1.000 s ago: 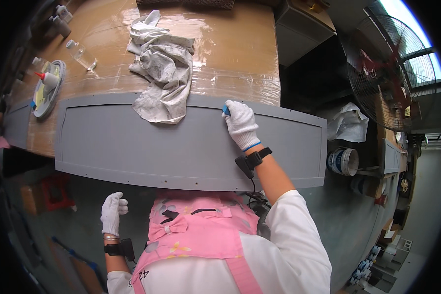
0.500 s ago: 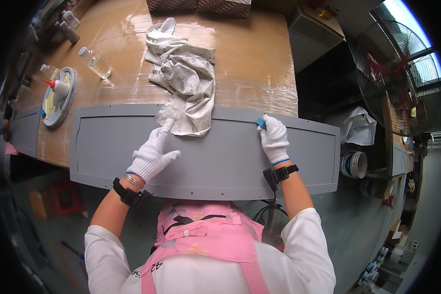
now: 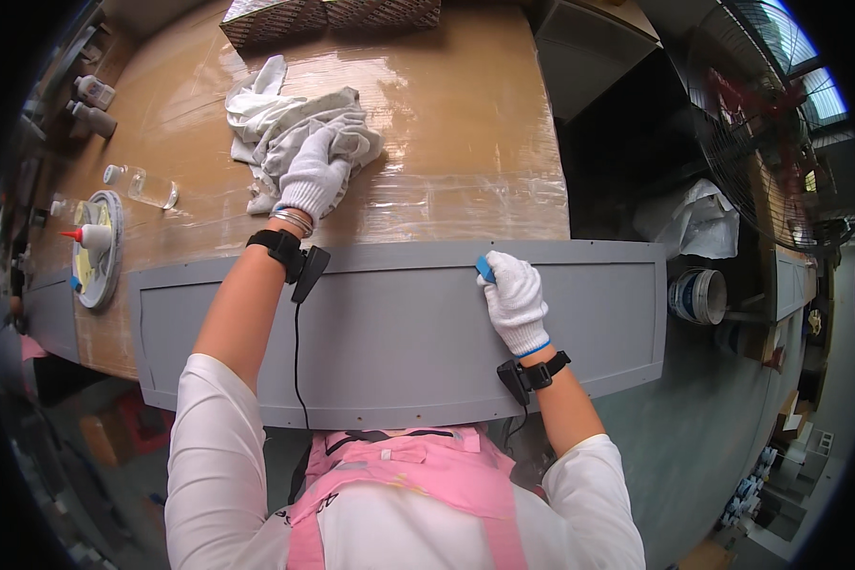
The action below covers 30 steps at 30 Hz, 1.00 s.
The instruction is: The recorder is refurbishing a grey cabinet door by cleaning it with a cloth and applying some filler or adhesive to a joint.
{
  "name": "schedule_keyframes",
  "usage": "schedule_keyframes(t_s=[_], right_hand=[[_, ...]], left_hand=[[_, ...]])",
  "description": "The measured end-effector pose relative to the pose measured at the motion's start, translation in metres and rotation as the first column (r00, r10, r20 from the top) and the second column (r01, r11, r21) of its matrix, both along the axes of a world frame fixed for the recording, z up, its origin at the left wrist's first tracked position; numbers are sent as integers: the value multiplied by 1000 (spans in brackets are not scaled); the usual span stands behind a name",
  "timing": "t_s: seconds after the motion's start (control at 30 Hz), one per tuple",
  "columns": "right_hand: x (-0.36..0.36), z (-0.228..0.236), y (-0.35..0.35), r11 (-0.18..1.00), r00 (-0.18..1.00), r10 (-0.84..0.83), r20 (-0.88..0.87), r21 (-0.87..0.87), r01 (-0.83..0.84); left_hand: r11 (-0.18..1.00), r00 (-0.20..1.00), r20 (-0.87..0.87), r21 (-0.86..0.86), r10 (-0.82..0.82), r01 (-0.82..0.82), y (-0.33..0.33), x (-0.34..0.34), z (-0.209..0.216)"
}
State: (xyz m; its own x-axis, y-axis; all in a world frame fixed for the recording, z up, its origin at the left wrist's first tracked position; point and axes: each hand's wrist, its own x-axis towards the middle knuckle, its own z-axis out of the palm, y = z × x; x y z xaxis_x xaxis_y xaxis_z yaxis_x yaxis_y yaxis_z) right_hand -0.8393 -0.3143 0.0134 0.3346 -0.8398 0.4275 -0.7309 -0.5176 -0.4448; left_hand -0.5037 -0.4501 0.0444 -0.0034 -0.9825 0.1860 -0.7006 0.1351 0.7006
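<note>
A long grey framed panel (image 3: pixel 399 342) lies along the near edge of the table, in front of my body. My left hand (image 3: pixel 315 176), in a white knit glove, reaches beyond the panel and grips a crumpled, stained white cloth (image 3: pixel 266 119) on the table. Its fingertips are partly lost in the folds. At the right part of the panel's far rail, my gloved right hand (image 3: pixel 517 299) is closed on a small blue piece (image 3: pixel 485 269). Most of that piece is hidden by the fingers, so its kind does not show.
A clear bottle (image 3: pixel 142 185) lies to the left on the film-wrapped table (image 3: pixel 465 142). Beside it, a round lid (image 3: pixel 112 256) carries a white squeeze bottle (image 3: pixel 93 237) with a red tip. Patterned boxes (image 3: pixel 275 21) stand at the back; a bucket (image 3: pixel 701 296) and a fan (image 3: pixel 769 123) are on the right.
My left hand has moved from the panel onto the cloth and bunched it up, away from me and off the panel. My right hand keeps the blue piece at the far rail.
</note>
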Motion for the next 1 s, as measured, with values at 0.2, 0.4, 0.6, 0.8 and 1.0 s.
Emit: schedule_keyframes(t_s=[0.2, 0.4, 0.6, 0.8, 1.0], right_hand=[[4, -6, 1, 999, 999, 36, 7, -21, -36], [68, -11, 2, 994, 995, 99, -11, 55, -99], [158, 5, 4, 984, 991, 125, 36, 122, -129], [270, -1, 14, 979, 979, 201, 38, 34, -202], [301, 1, 23, 977, 973, 214, -85, 7, -214]], left_hand=[[983, 992, -41, -146, -116, 109, 28, -11, 30], [994, 995, -73, -70, 73, -79, 136, 94, 30], [864, 849, 188, 4, 494, -504, 258, 247, 25], [682, 685, 168, 85, 709, -727, 384, 381, -15], [588, 666, 203, 335, 718, -736, 444, 422, -38]])
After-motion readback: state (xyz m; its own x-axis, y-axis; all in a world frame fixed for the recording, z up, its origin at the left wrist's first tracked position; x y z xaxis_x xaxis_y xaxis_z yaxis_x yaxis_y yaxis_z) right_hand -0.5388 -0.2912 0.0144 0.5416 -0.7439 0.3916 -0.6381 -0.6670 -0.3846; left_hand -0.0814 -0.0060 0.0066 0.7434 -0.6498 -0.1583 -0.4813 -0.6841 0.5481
